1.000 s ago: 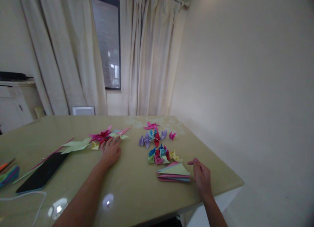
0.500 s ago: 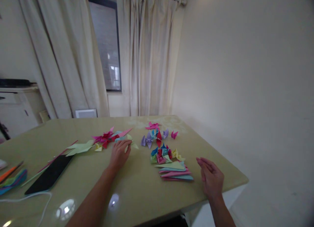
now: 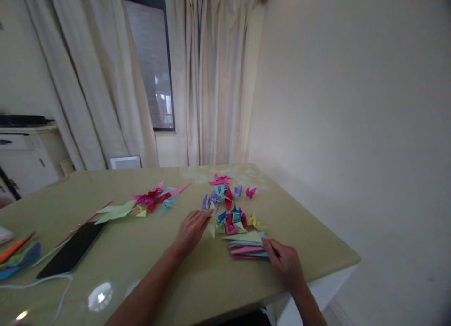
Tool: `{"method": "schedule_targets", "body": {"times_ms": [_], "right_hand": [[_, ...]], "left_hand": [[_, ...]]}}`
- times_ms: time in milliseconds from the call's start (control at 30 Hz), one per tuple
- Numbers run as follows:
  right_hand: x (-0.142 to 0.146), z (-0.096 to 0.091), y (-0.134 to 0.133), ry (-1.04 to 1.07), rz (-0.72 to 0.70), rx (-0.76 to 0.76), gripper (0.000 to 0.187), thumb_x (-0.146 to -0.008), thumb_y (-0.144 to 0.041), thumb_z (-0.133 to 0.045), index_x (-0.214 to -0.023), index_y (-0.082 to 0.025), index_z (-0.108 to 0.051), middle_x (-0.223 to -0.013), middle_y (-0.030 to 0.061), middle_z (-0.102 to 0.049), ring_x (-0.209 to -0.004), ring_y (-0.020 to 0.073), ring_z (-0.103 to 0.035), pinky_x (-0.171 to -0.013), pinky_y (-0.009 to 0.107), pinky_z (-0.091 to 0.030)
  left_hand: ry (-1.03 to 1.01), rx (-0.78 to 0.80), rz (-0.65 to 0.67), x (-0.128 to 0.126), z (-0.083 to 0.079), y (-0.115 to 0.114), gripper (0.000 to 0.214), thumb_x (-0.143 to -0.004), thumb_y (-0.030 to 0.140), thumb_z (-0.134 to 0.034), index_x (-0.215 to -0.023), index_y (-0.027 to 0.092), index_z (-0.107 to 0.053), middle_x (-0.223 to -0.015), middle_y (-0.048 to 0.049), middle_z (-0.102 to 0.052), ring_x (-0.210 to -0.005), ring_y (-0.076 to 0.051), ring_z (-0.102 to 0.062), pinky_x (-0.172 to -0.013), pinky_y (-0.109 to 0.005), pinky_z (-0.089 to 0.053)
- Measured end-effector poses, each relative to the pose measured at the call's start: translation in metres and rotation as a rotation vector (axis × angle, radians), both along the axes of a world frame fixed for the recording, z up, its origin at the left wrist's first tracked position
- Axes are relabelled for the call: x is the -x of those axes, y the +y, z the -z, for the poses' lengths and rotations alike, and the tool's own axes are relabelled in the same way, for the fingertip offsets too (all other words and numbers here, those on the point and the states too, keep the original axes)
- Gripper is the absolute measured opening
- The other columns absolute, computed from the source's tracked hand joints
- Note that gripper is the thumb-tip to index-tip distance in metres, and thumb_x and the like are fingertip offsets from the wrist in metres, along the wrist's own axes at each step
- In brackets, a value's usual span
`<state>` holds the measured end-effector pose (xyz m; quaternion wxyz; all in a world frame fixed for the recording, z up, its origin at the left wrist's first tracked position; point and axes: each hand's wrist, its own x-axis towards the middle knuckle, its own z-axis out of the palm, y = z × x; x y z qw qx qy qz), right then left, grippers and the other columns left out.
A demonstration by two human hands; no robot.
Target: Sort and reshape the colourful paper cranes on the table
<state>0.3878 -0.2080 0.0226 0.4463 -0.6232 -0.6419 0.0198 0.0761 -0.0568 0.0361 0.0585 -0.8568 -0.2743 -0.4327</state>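
- I watch the left hand (image 3: 192,229) over the middle of the surface (image 3: 310,236), its fingers together and clamped on a pale-green folded piece (image 3: 212,229), with paper showing above and below the fingertips.
- That piece is just left of a multicoloured cluster (image 3: 231,221) of blue, red, pink and green folded paper; I cannot tell whether they touch.
- I have the right hand (image 3: 284,262) at the right end of a stack of folded strips (image 3: 246,249) in green, pink and light blue, thumb and forefinger close together there. I cannot tell whether they pinch a strip or only rest against it.
- The stack lies on the near side of the cluster, and a yellow folded piece (image 3: 252,221) is at the cluster's right.
- Farther back I see a purple, blue and red group (image 3: 221,197), with a small pink piece (image 3: 250,192) to its right and a larger pink piece (image 3: 219,180) behind.
- Well to the left, I see a magenta and red heap (image 3: 151,198), with a light-blue piece (image 3: 169,203) at its right.
- At far left, a black flat slab (image 3: 72,251) lies near a white cable (image 3: 63,293).
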Motion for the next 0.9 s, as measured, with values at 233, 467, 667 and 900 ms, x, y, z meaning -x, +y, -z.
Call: {"method": "schedule_targets", "body": {"times_ms": [233,467,667,900], "right_hand": [[0.044,-0.012,0.01,0.187,-0.199,-0.093,0.033,-0.097,-0.054,-0.063,-0.101,-0.028,-0.084,-0.097,0.0086,-0.082,-0.083,0.0259,-0.078,-0.071,0.034,-0.063],[0.138,-0.072,0.105,0.719,-0.269,-0.185,0.035,-0.084,-0.056,-0.077,-0.097,-0.023,-0.08,-0.099,0.0089,-0.083,-0.06,0.0214,-0.071,-0.041,0.029,-0.05],[0.186,-0.092,0.19,0.946,-0.133,-0.168,0.057,-0.092,-0.073,-0.056,-0.087,-0.018,-0.073,-0.058,-0.0006,-0.064,-0.037,0.011,-0.039,-0.037,0.026,-0.031],[0.199,-0.052,0.155,0.545,-0.335,-0.019,0.049,-0.094,-0.067,-0.058,-0.091,-0.021,-0.076,-0.078,0.0031,-0.069,-0.068,0.0183,-0.062,-0.059,0.028,-0.048]], "left_hand": [[-0.006,-0.096,0.12,-0.017,-0.012,-0.022,0.014,-0.105,0.023,-0.055,-0.098,0.022,-0.068,-0.087,-0.0049,-0.074,-0.08,-0.018,-0.067,-0.076,-0.031,-0.054],[-0.169,0.061,0.053,-0.008,-0.011,-0.015,0.02,-0.106,0.03,-0.051,-0.093,0.023,-0.065,-0.079,-0.0018,-0.068,-0.07,-0.014,-0.064,-0.066,-0.024,-0.048],[-0.516,0.277,-0.095,0.008,-0.015,0.003,0.023,-0.102,0.039,-0.055,-0.089,0.023,-0.065,-0.075,0.0003,-0.066,-0.065,-0.014,-0.061,-0.064,-0.025,-0.048],[-0.729,0.473,-0.115,0.02,-0.021,0.012,0.03,-0.096,0.049,-0.06,-0.09,0.022,-0.068,-0.066,0.0012,-0.067,-0.056,-0.015,-0.063,-0.054,-0.025,-0.049]]}}
